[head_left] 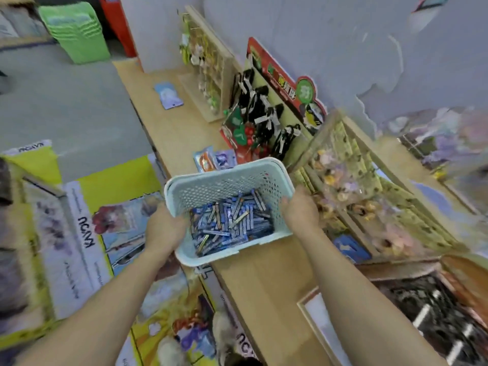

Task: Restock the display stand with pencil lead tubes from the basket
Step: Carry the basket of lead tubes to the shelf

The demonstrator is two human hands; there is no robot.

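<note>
Left of the left hand [165, 228], below the counter edge, lie yellow cardboard boxes with printed pictures [87, 233]; far beyond them stands a stack of green plastic baskets [75, 33]. Ahead of both hands, on the light wooden counter [264, 286], lie a small blue card [169, 95] and, just beyond the basket, two small printed packets [214, 159]; behind these stand a wooden peg rack of small trinkets [208, 72] and a red cardboard stand hung with black items [266, 112]. Just right of the right hand [299, 210] a wooden display rack of pale trinkets [369, 196] crowds close.

The left hand curls round the left wall of the pale blue perforated plastic basket [224, 170]; the right hand clasps its right rim. The basket sits over the counter edge, its near corner overhanging; whether it rests there or is held up I cannot tell. Inside it, between the hands, lies a loose heap of blue pencil lead tubes [232, 223].
</note>
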